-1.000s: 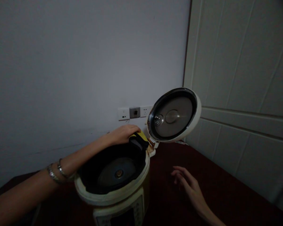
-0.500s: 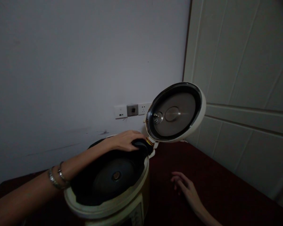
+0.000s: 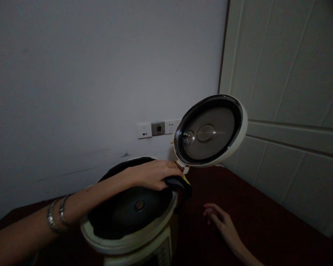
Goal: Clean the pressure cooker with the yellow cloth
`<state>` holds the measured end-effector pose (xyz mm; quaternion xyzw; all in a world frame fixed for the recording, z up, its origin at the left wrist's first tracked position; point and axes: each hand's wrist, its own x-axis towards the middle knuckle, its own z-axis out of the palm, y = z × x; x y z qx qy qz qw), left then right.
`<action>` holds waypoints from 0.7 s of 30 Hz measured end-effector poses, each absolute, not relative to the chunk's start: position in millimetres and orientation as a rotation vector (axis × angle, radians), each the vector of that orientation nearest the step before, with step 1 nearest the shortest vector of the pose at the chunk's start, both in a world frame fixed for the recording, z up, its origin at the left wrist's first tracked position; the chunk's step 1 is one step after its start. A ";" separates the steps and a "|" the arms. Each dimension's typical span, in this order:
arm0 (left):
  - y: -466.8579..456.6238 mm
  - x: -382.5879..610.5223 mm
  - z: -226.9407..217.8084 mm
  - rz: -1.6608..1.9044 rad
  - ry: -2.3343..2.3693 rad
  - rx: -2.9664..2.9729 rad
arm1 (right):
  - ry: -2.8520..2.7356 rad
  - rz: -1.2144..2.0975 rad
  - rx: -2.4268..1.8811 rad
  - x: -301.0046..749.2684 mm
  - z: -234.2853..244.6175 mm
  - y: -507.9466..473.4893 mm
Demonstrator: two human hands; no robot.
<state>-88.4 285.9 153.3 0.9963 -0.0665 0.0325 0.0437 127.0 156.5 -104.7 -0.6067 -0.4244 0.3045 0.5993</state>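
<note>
One dark pad [image 3: 180, 183] with a yellow edge sits on the right-hand rim of the open rice cooker [image 3: 127, 242]. It lies just under the fingertips of the left hand [image 3: 152, 174], which is closed over it from above and presses it to the rim. The cooker's lid [image 3: 211, 131] stands tilted open just behind the pad. The right hand [image 3: 220, 221] rests well apart on the dark red table [image 3: 261, 221], fingers loosely spread, holding nothing. Wall sockets [image 3: 158, 129] sit behind the cooker.
</note>
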 end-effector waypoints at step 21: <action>339.9 -76.1 164.1 -0.038 -0.008 3.055 | -1.050 0.708 -1.383 129.5 -109.8 157.3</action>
